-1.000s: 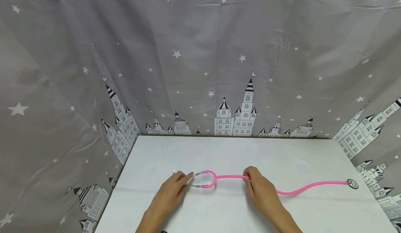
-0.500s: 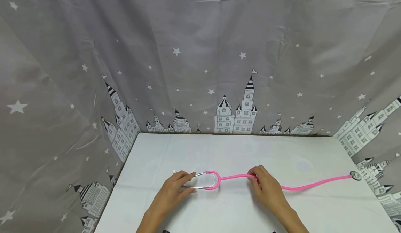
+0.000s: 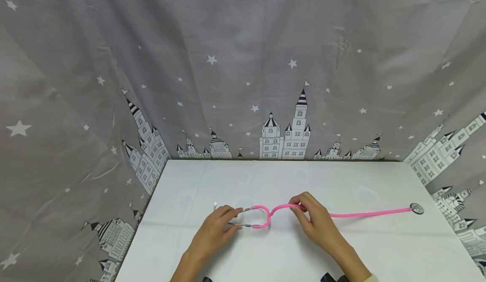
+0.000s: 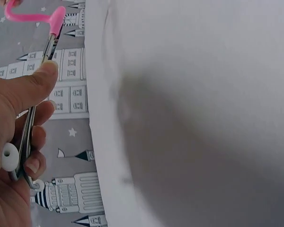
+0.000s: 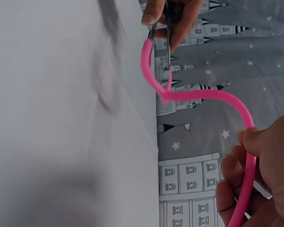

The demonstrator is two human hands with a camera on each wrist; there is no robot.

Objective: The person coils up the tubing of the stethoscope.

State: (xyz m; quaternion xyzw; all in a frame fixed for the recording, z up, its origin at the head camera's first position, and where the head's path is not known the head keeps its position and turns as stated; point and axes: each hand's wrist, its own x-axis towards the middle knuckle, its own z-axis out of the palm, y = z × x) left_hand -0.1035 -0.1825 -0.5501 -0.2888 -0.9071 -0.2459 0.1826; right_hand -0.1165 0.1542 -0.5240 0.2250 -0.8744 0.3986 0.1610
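A stethoscope [image 3: 281, 206] with pink tubing and metal ear tubes stretches left to right over the white table. My left hand [image 3: 217, 230] grips its metal ear tubes; in the left wrist view the thumb [image 4: 46, 71] presses them against the curled fingers, and a white ear tip [image 4: 9, 157] pokes out by the palm. My right hand [image 3: 317, 218] pinches the pink tube [image 5: 248, 165] between thumb and fingers, partway along. Between the hands the tube arches in a bend. The round chest piece [image 3: 417, 208] is at the far right end, beyond my right hand.
The white table [image 3: 247, 181] has its back edge against a grey curtain [image 3: 243, 41] printed with stars and castles. The curtain also runs along the left and right sides. Dark objects [image 3: 332, 277] show at the bottom edge near my right forearm.
My right hand has moved slightly left and up, bringing it closer to the left hand. The tube between them has gone from nearly straight to arched, and the chest piece has shifted left.
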